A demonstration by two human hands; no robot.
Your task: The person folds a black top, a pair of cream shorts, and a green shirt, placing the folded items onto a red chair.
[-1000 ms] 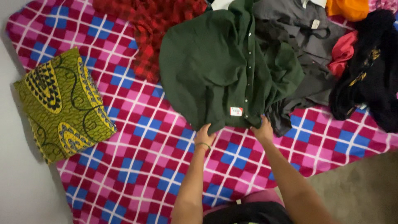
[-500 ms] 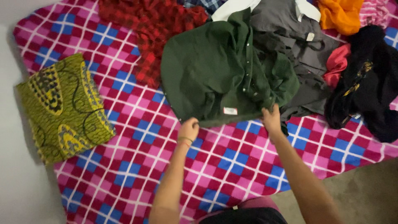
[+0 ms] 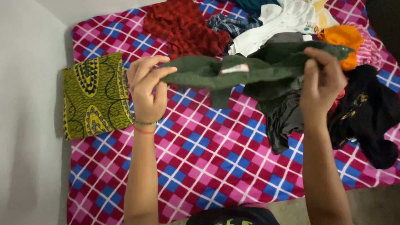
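A dark green button-up shirt (image 3: 233, 73) hangs stretched between my two hands, lifted above the bed. My left hand (image 3: 146, 89) pinches one end of it, thin bracelets on that wrist. My right hand (image 3: 321, 81) grips the other end, fingers closed over the cloth. A small white and red label shows on the shirt's upper fold. Part of the shirt droops in the middle toward the checked bedsheet (image 3: 200, 158).
A folded yellow-green patterned cloth (image 3: 93, 96) lies at the left on the pink, red and blue sheet. Behind the shirt sit a red plaid garment (image 3: 183, 27), white clothes (image 3: 283, 18), an orange piece (image 3: 343, 37), grey cloth (image 3: 285, 121) and black clothing (image 3: 373, 112). Wall at left.
Both hands have raised the green shirt off the pile and pulled it into a narrow horizontal band. The camera view has tilted up.
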